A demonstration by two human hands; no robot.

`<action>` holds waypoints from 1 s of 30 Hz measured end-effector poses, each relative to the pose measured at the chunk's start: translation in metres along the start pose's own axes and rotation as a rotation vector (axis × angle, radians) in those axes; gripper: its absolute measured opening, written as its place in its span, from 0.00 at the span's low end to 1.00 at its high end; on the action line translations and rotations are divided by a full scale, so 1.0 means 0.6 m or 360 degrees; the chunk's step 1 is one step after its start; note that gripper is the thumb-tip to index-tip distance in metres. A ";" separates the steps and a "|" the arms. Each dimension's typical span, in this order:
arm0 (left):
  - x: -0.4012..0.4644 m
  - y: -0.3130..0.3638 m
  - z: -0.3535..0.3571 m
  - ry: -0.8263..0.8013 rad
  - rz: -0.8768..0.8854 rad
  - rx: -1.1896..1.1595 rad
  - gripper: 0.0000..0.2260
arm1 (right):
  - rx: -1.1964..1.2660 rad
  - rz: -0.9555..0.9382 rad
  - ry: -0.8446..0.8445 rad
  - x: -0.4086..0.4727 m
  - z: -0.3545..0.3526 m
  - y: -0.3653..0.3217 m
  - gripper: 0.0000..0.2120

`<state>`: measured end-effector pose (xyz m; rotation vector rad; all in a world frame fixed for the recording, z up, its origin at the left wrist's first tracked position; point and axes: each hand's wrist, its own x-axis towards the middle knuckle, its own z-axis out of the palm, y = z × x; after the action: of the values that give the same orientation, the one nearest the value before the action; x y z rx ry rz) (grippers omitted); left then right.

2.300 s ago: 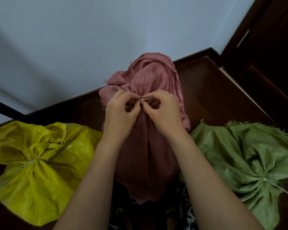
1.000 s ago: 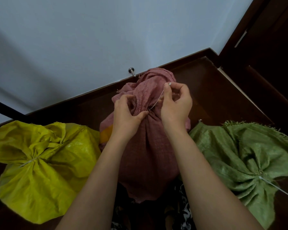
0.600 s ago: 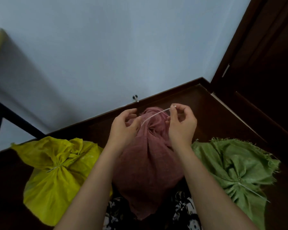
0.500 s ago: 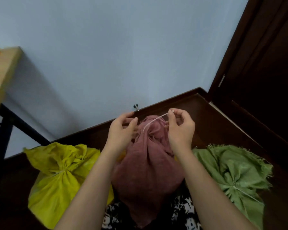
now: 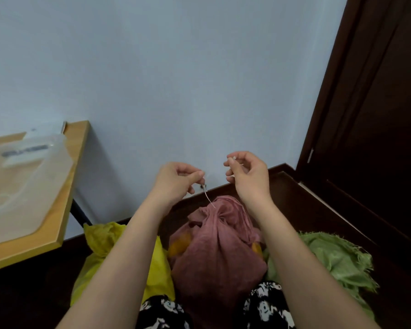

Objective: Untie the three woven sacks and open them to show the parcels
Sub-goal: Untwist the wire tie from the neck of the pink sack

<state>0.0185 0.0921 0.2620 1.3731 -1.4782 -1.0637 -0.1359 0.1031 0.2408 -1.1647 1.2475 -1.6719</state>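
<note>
A pink woven sack [image 5: 215,248] stands between my knees, its neck still gathered. Orange shows through the weave on both sides. A thin white string [image 5: 207,198] runs up from the neck to my left hand [image 5: 177,182], which pinches it above the sack. My right hand [image 5: 247,174] is raised higher and pinches the string's other end between thumb and forefinger. A yellow sack [image 5: 105,236] lies to the left and a green sack [image 5: 330,255] to the right, both partly hidden by my forearms.
A wooden table [image 5: 67,186] with a translucent plastic bag [image 5: 22,176] on it juts in from the left. A pale blue wall stands behind the sacks. A dark wooden door [image 5: 377,138] fills the right side. The floor is dark wood.
Both hands have lifted away from the pink sack's neck, drawing the white string up with them. The view has tilted up, bringing the table into sight.
</note>
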 end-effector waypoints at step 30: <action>-0.084 0.096 -0.312 0.0788 0.0263 -0.0084 0.03 | -0.0178 -0.0117 -0.0370 -0.079 0.224 -0.142 0.08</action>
<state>0.1833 0.1368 0.3706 1.3305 -1.1619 -0.5964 0.0035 0.1285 0.3275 -1.4441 1.1755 -1.4842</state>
